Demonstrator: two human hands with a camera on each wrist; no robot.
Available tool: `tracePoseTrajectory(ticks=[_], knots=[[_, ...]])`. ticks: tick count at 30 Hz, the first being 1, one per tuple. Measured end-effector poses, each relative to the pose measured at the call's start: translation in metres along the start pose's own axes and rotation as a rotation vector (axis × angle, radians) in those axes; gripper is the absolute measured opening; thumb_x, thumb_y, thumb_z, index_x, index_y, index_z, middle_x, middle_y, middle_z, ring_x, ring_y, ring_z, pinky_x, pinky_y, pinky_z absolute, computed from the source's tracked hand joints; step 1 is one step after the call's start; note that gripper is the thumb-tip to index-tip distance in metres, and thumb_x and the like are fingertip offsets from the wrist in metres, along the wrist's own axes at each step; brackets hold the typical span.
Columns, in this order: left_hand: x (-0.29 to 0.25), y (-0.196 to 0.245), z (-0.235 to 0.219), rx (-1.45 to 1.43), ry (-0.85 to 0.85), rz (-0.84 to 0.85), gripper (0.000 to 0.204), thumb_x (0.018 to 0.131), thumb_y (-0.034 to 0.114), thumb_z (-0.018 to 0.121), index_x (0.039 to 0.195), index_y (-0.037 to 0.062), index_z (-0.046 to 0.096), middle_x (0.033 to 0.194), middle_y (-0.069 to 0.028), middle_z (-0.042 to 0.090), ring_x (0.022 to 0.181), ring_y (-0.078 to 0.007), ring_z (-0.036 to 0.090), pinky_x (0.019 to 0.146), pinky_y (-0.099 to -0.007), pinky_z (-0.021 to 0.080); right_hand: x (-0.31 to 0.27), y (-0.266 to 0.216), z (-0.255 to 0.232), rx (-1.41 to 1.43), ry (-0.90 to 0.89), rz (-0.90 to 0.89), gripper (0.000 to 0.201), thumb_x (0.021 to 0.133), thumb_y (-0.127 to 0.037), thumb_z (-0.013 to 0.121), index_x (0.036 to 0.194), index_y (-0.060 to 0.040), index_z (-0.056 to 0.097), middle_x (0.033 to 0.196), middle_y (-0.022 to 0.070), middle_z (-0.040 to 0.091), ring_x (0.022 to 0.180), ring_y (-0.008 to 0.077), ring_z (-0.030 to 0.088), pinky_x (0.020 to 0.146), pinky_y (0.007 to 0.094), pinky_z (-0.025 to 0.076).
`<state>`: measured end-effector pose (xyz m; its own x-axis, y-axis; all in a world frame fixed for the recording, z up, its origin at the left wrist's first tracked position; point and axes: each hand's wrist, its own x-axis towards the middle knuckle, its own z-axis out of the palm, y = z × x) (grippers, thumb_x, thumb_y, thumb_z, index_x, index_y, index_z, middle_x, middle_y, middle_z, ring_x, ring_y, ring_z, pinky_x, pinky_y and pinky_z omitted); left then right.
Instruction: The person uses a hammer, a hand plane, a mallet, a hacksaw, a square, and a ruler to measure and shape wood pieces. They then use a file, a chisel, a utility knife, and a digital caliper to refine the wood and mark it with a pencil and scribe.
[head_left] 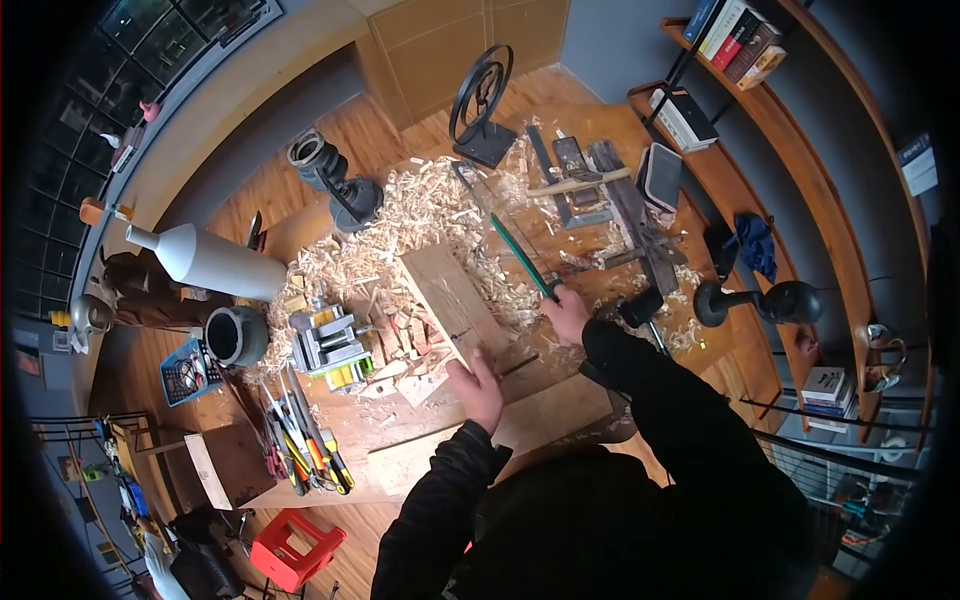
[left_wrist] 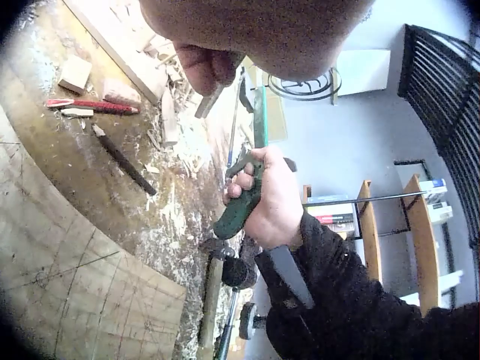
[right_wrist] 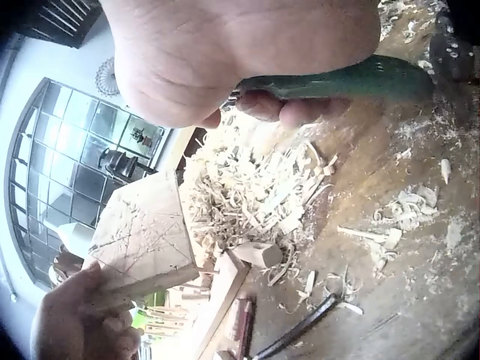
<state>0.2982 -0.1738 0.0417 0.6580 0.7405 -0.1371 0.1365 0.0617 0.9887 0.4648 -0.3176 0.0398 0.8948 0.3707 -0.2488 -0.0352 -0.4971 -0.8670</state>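
My right hand (head_left: 568, 315) grips the green handle of a hacksaw (head_left: 520, 256); its long frame points away over the bench. In the left wrist view, the fingers are curled round the hacksaw handle (left_wrist: 241, 210). My left hand (head_left: 478, 390) holds the near end of a thick wooden board (head_left: 450, 290), which is tilted among shavings. The right wrist view shows pencil-like lines across the board (right_wrist: 146, 229), with the left thumb on its face and the fingers beneath. The hacksaw stands apart from the board, to its right.
Wood shavings (head_left: 430, 205) cover much of the workbench. A grey vise (head_left: 330, 345) and several hand tools (head_left: 305, 435) lie on the left. To the right are a black mallet (head_left: 640, 307) and planks. A flat board (head_left: 560, 410) lies at the near edge. Pencils (left_wrist: 94, 106) lie nearby.
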Motion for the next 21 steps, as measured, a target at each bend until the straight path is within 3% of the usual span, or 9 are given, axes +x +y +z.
tracePoseTrajectory(ticks=[3, 4, 6, 7, 8, 11, 13, 15, 21], knots=[[-0.006, 0.025, -0.002, -0.031, -0.047, -0.168, 0.023, 0.1, 0.02, 0.05, 0.095, 0.0006, 0.04, 0.083, -0.0102, 0.051, 0.069, -0.0165, 0.052, 0.056, -0.0309, 0.045, -0.001, 0.019, -0.001, -0.075, -0.062, -0.076, 0.024, 0.087, -0.021, 0.061, 0.08, -0.0001, 0.05, 0.062, 0.0114, 0.05, 0.059, 0.0198, 0.05, 0.055, 0.0384, 0.04], [-0.005, 0.014, -0.002, -0.031, -0.048, -0.169, 0.023, 0.1, 0.02, 0.05, 0.095, 0.0006, 0.04, 0.083, -0.0102, 0.051, 0.069, -0.0165, 0.052, 0.056, -0.0309, 0.045, -0.008, 0.017, -0.005, -0.075, -0.062, -0.075, 0.024, 0.087, -0.021, 0.061, 0.08, -0.0001, 0.05, 0.062, 0.0114, 0.05, 0.059, 0.0198, 0.05, 0.055, 0.0384, 0.04], [0.0, -0.018, -0.003, 0.033, -0.009, 0.031, 0.022, 0.1, 0.02, 0.051, 0.094, 0.0027, 0.038, 0.083, -0.0092, 0.051, 0.062, -0.0125, 0.05, 0.048, -0.0282, 0.043, -0.033, 0.006, -0.014, -0.016, -0.148, 0.018, 0.026, 0.087, -0.023, 0.062, 0.083, 0.0002, 0.051, 0.063, 0.0122, 0.053, 0.058, 0.0206, 0.051, 0.055, 0.0382, 0.04], [0.0, -0.014, -0.003, 0.032, -0.008, 0.03, 0.022, 0.1, 0.02, 0.051, 0.094, 0.0027, 0.038, 0.083, -0.0092, 0.051, 0.062, -0.0125, 0.05, 0.048, -0.0282, 0.043, -0.043, 0.003, -0.016, 0.048, -0.157, 0.047, 0.027, 0.088, -0.022, 0.06, 0.078, -0.0006, 0.047, 0.06, 0.0082, 0.047, 0.058, 0.0136, 0.044, 0.053, 0.0351, 0.037], [-0.001, -0.01, -0.002, -0.004, -0.023, -0.014, 0.022, 0.1, 0.02, 0.051, 0.094, 0.0031, 0.038, 0.081, -0.0086, 0.051, 0.059, -0.0114, 0.049, 0.046, -0.0273, 0.042, -0.045, 0.009, -0.015, 0.047, -0.159, 0.049, 0.027, 0.088, -0.022, 0.06, 0.078, -0.0006, 0.047, 0.06, 0.0082, 0.047, 0.058, 0.0136, 0.044, 0.053, 0.0351, 0.037], [-0.002, 0.003, 0.0, -0.041, -0.043, -0.068, 0.022, 0.1, 0.02, 0.051, 0.093, 0.0034, 0.038, 0.077, -0.0073, 0.051, 0.054, -0.0109, 0.048, 0.044, -0.0266, 0.041, -0.047, 0.005, -0.014, -0.082, -0.098, -0.001, 0.025, 0.088, -0.023, 0.06, 0.082, -0.0014, 0.048, 0.062, 0.0118, 0.053, 0.057, 0.0203, 0.052, 0.054, 0.038, 0.04], [0.0, 0.013, 0.002, -0.046, -0.049, -0.073, 0.022, 0.1, 0.019, 0.051, 0.093, 0.0033, 0.038, 0.075, -0.0066, 0.051, 0.053, -0.0114, 0.049, 0.044, -0.0268, 0.041, -0.037, -0.011, -0.017, -0.274, -0.064, 0.066, 0.028, 0.088, -0.031, 0.059, 0.09, -0.0037, 0.052, 0.072, 0.0184, 0.062, 0.069, 0.0382, 0.062, 0.062, 0.0465, 0.047], [0.0, 0.022, 0.002, 0.07, -0.067, -0.062, 0.019, 0.1, 0.015, 0.051, 0.094, 0.0046, 0.037, 0.082, -0.0086, 0.053, 0.055, -0.0115, 0.052, 0.048, -0.0275, 0.05, -0.022, 0.001, -0.009, -0.354, -0.025, 0.063, 0.03, 0.087, -0.032, 0.059, 0.09, -0.0035, 0.052, 0.075, 0.0199, 0.063, 0.073, 0.0401, 0.063, 0.065, 0.0488, 0.047], [0.0, 0.003, 0.001, 0.093, -0.07, -0.043, 0.022, 0.1, 0.018, 0.052, 0.092, 0.0047, 0.037, 0.075, -0.0072, 0.051, 0.05, -0.011, 0.051, 0.041, -0.0263, 0.046, -0.005, 0.0, 0.003, -0.489, 0.037, 0.071, 0.035, 0.084, -0.036, 0.059, 0.092, -0.0023, 0.056, 0.084, 0.0235, 0.065, 0.082, 0.0437, 0.063, 0.074, 0.053, 0.048]])
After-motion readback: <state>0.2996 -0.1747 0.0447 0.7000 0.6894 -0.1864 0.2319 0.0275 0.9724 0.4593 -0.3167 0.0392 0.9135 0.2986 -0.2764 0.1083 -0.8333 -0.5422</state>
